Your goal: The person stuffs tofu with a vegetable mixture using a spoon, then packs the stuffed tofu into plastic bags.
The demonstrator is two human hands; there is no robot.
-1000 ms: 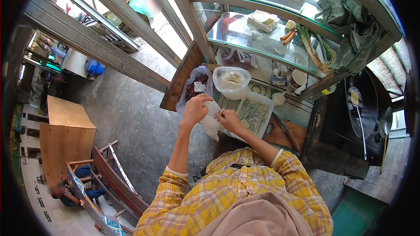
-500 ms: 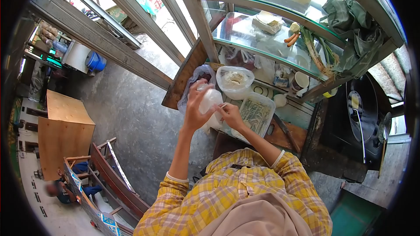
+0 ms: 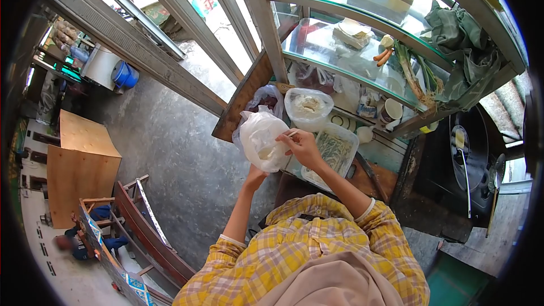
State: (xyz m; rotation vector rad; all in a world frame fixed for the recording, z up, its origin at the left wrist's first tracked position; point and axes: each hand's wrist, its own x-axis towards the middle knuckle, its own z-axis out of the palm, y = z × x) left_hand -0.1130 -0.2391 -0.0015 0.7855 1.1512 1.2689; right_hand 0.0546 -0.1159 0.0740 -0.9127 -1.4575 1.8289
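A white plastic bag with some pale stuff at its bottom hangs over the counter's left end. From below, my left hand grips it, most of the fingers hidden behind the plastic. At the bag's right edge my right hand pinches a thin, pale, stick-like thing. Just behind stands a bowl lined with clear plastic, with whitish powder in it. A clear rectangular tub of shredded greenish-white food lies beside my right wrist. Another bag with dark reddish contents sits behind the one I hold.
A knife lies on a wooden board to the right, near a black wok. The glass case above holds carrots and leeks. A paper cup stands under it. A person is at the far lower left.
My left hand has moved from the bag's upper left side to underneath it. The bag now hangs more open and fuller in view. My right hand stays by its edge, still pinching.
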